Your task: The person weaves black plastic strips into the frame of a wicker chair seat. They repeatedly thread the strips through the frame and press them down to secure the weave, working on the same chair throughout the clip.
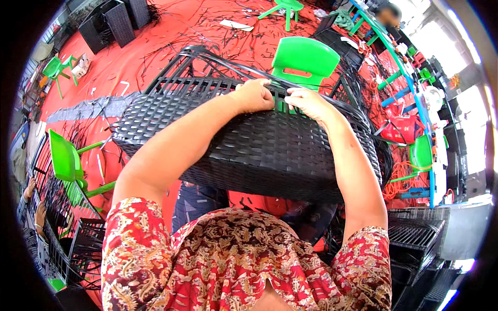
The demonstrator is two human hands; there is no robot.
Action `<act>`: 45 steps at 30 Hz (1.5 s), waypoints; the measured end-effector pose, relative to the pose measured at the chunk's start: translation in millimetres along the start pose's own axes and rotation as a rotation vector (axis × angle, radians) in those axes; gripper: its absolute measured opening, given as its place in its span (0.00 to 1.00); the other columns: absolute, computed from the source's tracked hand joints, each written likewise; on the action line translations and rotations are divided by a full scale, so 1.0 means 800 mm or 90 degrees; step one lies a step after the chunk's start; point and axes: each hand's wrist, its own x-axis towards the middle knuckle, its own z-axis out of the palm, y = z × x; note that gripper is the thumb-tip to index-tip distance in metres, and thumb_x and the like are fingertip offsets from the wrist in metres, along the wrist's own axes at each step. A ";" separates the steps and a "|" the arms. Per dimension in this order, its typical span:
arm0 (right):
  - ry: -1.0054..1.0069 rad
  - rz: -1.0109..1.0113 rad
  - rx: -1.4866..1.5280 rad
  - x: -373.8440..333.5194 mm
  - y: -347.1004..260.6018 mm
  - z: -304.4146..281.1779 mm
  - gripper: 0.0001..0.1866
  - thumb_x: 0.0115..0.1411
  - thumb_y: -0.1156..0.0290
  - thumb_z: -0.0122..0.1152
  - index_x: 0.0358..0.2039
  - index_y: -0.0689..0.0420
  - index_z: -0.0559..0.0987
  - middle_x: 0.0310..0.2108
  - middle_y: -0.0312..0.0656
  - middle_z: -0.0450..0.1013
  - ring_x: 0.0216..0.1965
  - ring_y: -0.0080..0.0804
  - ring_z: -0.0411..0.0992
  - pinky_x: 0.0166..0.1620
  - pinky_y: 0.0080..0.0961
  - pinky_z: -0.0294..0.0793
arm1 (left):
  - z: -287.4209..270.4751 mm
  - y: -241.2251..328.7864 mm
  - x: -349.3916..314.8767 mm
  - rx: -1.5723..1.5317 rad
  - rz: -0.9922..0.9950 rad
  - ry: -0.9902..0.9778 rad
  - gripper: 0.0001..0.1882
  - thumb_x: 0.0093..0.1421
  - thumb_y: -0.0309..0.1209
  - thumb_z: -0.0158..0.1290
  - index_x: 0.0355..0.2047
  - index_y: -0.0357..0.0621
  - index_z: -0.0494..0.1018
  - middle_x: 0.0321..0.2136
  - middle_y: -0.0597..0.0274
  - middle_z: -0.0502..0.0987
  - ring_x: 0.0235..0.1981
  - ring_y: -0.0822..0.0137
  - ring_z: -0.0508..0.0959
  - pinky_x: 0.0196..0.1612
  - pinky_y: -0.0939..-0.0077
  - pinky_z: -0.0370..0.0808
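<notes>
Green plastic chair (63, 155), left. Black woven-strip wicker piece (270, 140), lies before the torso. Left hand (255, 97), on weave: grip curled, contents hidden. Right hand (309, 103), beside: grip bent, hold cannot be told. Red bag (403, 129), right.

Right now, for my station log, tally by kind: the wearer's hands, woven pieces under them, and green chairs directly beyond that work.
Hands, left hand and right hand: 2
Woven piece: 1
Green chair: 1
Total: 4
</notes>
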 end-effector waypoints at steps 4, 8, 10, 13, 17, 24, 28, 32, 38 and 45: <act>0.025 -0.084 -0.128 -0.004 -0.008 0.008 0.11 0.50 0.65 0.57 0.19 0.60 0.76 0.53 0.49 0.63 0.48 0.34 0.64 0.50 0.25 0.60 | 0.004 0.015 -0.001 0.140 -0.050 -0.072 0.13 0.49 0.47 0.50 0.33 0.66 0.79 0.60 0.53 0.55 0.61 0.52 0.55 0.59 0.49 0.48; 0.033 -0.066 -0.132 -0.003 -0.002 0.005 0.10 0.49 0.67 0.55 0.18 0.60 0.76 0.54 0.49 0.63 0.51 0.36 0.64 0.51 0.26 0.60 | 0.005 0.007 0.002 0.058 -0.056 -0.082 0.13 0.50 0.48 0.49 0.34 0.69 0.78 0.62 0.49 0.51 0.63 0.53 0.50 0.60 0.50 0.43; 0.012 -0.042 -0.064 -0.006 -0.006 0.002 0.11 0.50 0.66 0.56 0.19 0.59 0.76 0.54 0.50 0.62 0.52 0.36 0.62 0.52 0.26 0.60 | 0.005 0.001 0.003 0.036 -0.048 -0.090 0.13 0.50 0.48 0.49 0.34 0.70 0.78 0.62 0.49 0.49 0.63 0.53 0.49 0.61 0.50 0.43; 0.044 -0.091 -0.087 -0.009 -0.001 0.009 0.12 0.50 0.64 0.58 0.19 0.59 0.77 0.48 0.50 0.67 0.50 0.36 0.65 0.48 0.27 0.63 | 0.002 0.005 0.001 0.015 -0.048 -0.077 0.12 0.50 0.47 0.50 0.33 0.69 0.78 0.61 0.48 0.53 0.63 0.54 0.52 0.61 0.54 0.44; 0.069 -0.150 -0.167 -0.005 0.005 0.014 0.12 0.49 0.62 0.61 0.22 0.59 0.78 0.42 0.46 0.71 0.45 0.35 0.67 0.46 0.28 0.65 | 0.001 0.005 0.004 -0.108 -0.032 -0.064 0.09 0.47 0.39 0.54 0.29 0.56 0.80 0.50 0.49 0.69 0.58 0.59 0.61 0.59 0.63 0.51; 0.124 -0.192 -0.137 0.016 -0.026 0.021 0.14 0.50 0.60 0.63 0.30 0.58 0.79 0.38 0.42 0.70 0.42 0.36 0.68 0.45 0.27 0.65 | -0.020 -0.012 0.001 -0.593 -0.021 0.030 0.03 0.42 0.27 0.55 0.18 0.40 0.76 0.34 0.60 0.76 0.50 0.65 0.67 0.53 0.73 0.58; -0.006 -0.115 -0.179 0.027 -0.047 0.030 0.14 0.53 0.61 0.59 0.33 0.59 0.80 0.53 0.49 0.64 0.53 0.29 0.62 0.49 0.26 0.61 | -0.033 -0.040 -0.009 -0.294 -0.018 -0.029 0.06 0.46 0.32 0.54 0.22 0.44 0.78 0.43 0.54 0.73 0.54 0.60 0.65 0.55 0.69 0.60; 0.032 -0.026 0.028 0.036 -0.023 0.042 0.11 0.49 0.66 0.60 0.22 0.62 0.77 0.53 0.50 0.65 0.46 0.31 0.66 0.47 0.25 0.63 | -0.028 -0.024 -0.031 0.145 -0.049 0.027 0.11 0.48 0.43 0.53 0.31 0.59 0.79 0.55 0.53 0.64 0.57 0.53 0.62 0.55 0.52 0.60; 0.031 -0.075 -0.070 0.033 -0.027 0.048 0.11 0.51 0.67 0.60 0.20 0.62 0.75 0.54 0.47 0.64 0.44 0.32 0.66 0.47 0.26 0.62 | -0.023 -0.039 -0.033 0.065 -0.069 -0.031 0.11 0.49 0.44 0.53 0.31 0.62 0.79 0.59 0.53 0.59 0.58 0.54 0.61 0.59 0.51 0.51; 0.076 -0.144 -0.243 0.043 -0.027 0.064 0.11 0.50 0.65 0.62 0.20 0.59 0.75 0.50 0.54 0.66 0.54 0.41 0.62 0.52 0.29 0.60 | -0.024 -0.046 -0.025 -0.131 -0.038 -0.025 0.08 0.45 0.35 0.57 0.25 0.45 0.79 0.44 0.49 0.73 0.56 0.58 0.64 0.54 0.70 0.61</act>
